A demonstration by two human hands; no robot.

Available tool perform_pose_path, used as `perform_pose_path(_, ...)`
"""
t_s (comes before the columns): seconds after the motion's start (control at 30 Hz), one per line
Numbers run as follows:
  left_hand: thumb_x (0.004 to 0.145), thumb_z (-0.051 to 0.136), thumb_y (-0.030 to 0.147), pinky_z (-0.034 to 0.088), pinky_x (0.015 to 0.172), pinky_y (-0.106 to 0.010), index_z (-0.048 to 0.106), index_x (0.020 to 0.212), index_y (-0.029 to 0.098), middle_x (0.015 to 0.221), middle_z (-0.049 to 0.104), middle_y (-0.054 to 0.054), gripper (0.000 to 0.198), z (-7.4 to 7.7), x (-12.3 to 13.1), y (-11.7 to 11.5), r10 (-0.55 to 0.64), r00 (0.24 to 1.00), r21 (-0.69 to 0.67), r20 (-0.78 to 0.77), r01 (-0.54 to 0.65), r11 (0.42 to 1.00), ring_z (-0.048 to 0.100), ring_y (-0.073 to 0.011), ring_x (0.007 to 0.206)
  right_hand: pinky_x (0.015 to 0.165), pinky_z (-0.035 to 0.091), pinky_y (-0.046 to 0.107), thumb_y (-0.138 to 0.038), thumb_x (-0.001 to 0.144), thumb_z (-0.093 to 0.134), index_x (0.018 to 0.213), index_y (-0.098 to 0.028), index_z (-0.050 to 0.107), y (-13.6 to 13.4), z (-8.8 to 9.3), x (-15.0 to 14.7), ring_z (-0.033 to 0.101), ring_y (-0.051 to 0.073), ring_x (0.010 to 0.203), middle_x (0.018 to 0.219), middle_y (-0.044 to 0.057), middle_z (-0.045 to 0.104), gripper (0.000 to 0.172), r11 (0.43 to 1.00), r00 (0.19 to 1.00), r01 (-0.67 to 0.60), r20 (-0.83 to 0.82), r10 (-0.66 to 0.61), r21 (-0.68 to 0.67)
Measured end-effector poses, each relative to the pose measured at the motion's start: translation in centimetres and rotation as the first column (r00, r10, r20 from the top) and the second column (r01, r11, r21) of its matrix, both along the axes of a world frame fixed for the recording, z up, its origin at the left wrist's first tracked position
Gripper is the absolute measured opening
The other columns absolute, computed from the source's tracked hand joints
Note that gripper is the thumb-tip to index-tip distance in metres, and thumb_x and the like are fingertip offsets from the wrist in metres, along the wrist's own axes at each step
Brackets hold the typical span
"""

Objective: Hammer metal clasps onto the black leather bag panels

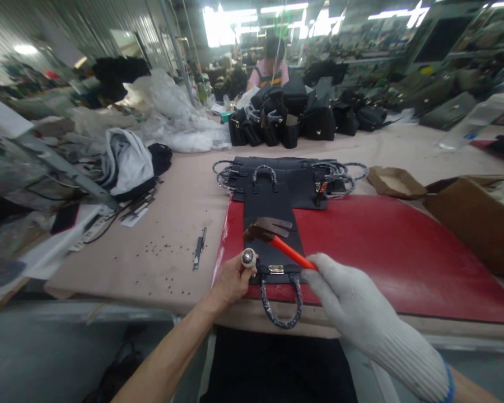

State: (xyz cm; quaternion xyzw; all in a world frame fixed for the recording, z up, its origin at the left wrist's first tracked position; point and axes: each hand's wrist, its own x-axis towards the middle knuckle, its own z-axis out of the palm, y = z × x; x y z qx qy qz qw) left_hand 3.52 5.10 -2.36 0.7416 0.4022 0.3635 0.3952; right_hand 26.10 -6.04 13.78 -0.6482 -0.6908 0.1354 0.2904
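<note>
My bare left hand (232, 280) is closed around an upright tool with a round metal top (248, 257), probably a punch; its lower end is hidden. It stands at the left edge of a black bag panel (271, 210), beside the panel's metal clasp (276, 269). My right hand (348, 288), in a white knit glove, grips the orange handle of a claw hammer (292, 252). The hammer's head is above the panel, just up and right of the punch and apart from it. A wrapped loop handle (282, 322) hangs from the panel's near end over the table edge.
Beneath the panel lies a red mat (369, 252). More black panels with wrapped handles (283, 168) lie behind. Left are a small cutter-like tool (199, 249) and scattered dark bits. Cardboard boxes (470, 215) stand right. Black bags (294, 115) and a person (271, 70) are beyond.
</note>
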Motion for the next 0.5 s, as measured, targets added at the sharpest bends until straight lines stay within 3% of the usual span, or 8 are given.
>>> perform_pose_path(0.13, 0.086, 0.061, 0.017, 0.056, 0.081, -0.032, 0.071, 0.109, 0.018, 0.095, 0.074, -0.005, 0.025, 0.5, 0.0, 0.0, -0.025, 0.999, 0.012, -0.024, 0.025, 1.0, 0.069, -0.0202, 0.084, 0.05, 0.043, 0.028, -0.037, 0.105, 0.049, 0.106, -0.026, 0.063, -0.5, 2.6, -0.5, 0.059, 0.017, 0.051, 0.066, -0.003, 0.062, 0.018, 0.975, 0.986, 0.074, -0.159, -0.041, 0.21)
perform_pose_path(0.23, 0.087, 0.062, 0.017, 0.054, 0.075, -0.031, 0.07, 0.1, 0.019, 0.089, 0.072, -0.004, 0.015, 0.6, 0.0, 0.1, -0.036, 0.998, 0.031, -0.046, 0.038, 0.999, 0.067, -0.0192, 0.078, 0.052, 0.046, 0.029, -0.035, 0.105, 0.047, 0.117, -0.027, 0.06, -0.6, 2.0, -0.8, 0.062, 0.018, 0.054, 0.071, -0.001, 0.065, 0.02, 0.945, 0.979, 0.086, -0.203, -0.022, 0.315)
perform_pose_path(0.33, 0.087, 0.062, 0.016, 0.052, 0.071, -0.03, 0.068, 0.093, 0.019, 0.083, 0.07, -0.003, 0.009, 0.3, -0.1, 0.0, -0.026, 0.999, 0.015, -0.047, 0.027, 1.0, 0.066, -0.0193, 0.075, 0.046, 0.038, 0.029, -0.036, 0.099, 0.048, 0.089, -0.024, 0.06, -0.2, -0.1, -0.2, 0.057, 0.019, 0.047, 0.06, 0.001, 0.061, 0.019, 0.991, 0.996, -0.016, 0.088, 0.004, 0.132)
perform_pose_path(0.4, 0.088, 0.061, 0.015, 0.053, 0.072, -0.03, 0.068, 0.094, 0.019, 0.085, 0.071, -0.003, 0.01, 0.0, -0.1, 0.1, -0.026, 0.999, 0.017, -0.034, 0.026, 1.0, 0.067, -0.0198, 0.077, 0.045, 0.032, 0.028, -0.038, 0.098, 0.049, 0.076, -0.025, 0.054, 0.2, -0.3, 0.3, 0.054, 0.018, 0.044, 0.055, 0.001, 0.058, 0.026, 1.0, 0.976, -0.011, 0.218, 0.013, -0.011)
perform_pose_path(0.5, 0.087, 0.062, 0.015, 0.054, 0.078, -0.031, 0.069, 0.101, 0.019, 0.094, 0.073, -0.005, 0.017, -0.1, -0.1, 0.1, -0.037, 0.998, 0.041, -0.046, 0.039, 0.998, 0.068, -0.0204, 0.083, 0.048, 0.037, 0.028, -0.041, 0.103, 0.044, 0.087, -0.024, 0.057, 0.1, 1.3, 0.4, 0.057, 0.017, 0.047, 0.061, 0.0, 0.062, 0.027, 0.997, 0.995, 0.007, 0.097, -0.014, 0.072)
